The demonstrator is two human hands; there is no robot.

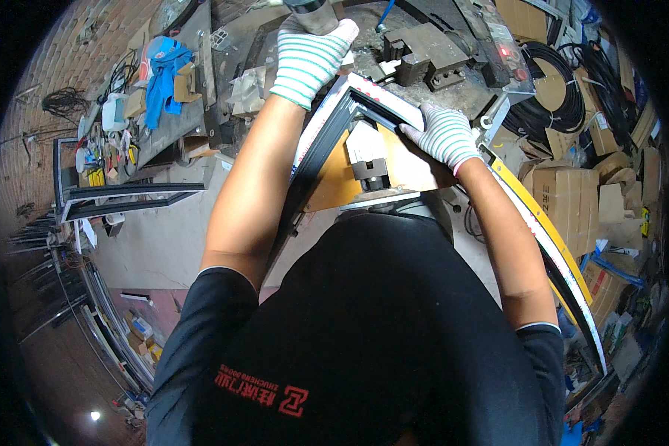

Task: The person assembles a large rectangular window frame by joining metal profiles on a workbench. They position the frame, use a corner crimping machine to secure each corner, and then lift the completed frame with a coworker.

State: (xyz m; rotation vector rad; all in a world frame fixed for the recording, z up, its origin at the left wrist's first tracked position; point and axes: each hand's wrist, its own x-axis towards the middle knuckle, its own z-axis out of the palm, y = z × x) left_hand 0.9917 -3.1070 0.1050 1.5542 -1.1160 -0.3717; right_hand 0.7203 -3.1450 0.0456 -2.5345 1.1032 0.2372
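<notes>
A corner of a dark metal frame [327, 123], with white film on its outer faces, lies in front of me on the machine bench. My right hand [447, 135], in a white glove with green stripes, grips the frame's right-hand side, thumb toward the inside. My left hand [308, 63], gloved alike, reaches farther forward past the corner, beneath a grey metal cylinder [316, 15]. That cylinder hides most of its fingers, so what it holds cannot be made out. Inside the corner, a pale pointed block [366, 143] sits on a tan board [416, 167].
Steel blocks [427, 56] stand on the machine bed beyond the frame. A control box [502, 52] with red lights is at right, near coiled black cable [554, 89] and cardboard boxes [565, 204]. Another dark frame [126, 192] and a blue cloth [163, 82] are at left.
</notes>
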